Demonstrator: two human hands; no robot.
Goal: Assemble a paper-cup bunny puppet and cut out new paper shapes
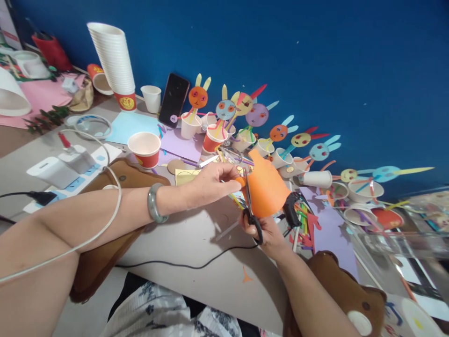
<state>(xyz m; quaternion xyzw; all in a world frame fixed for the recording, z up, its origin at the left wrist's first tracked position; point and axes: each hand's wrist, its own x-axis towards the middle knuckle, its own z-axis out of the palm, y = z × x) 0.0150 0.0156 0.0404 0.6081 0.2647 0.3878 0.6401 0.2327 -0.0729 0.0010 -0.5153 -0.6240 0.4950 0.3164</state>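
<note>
My right hand (264,234) grips a pair of scissors (249,201) by its black handles, blades pointing up and away from me. Between the blades and my left hand (220,180) is a small orange paper piece (240,181), pinched by my left thumb and forefinger. A large curved sheet of orange paper (265,187) stands just right of the blades; whether the small piece is still joined to it I cannot tell. A jade-coloured bangle sits on my left wrist. Below, a small orange scrap (247,275) lies on the table.
Paper cups with rabbit-faced figures (198,97) line the blue wall. At the left are a tall cup stack (114,58), a phone (174,99), a red-and-white cup (144,150) and a power strip (73,173). A white cable crosses my left arm. Brown cushions (345,285) lie under both forearms.
</note>
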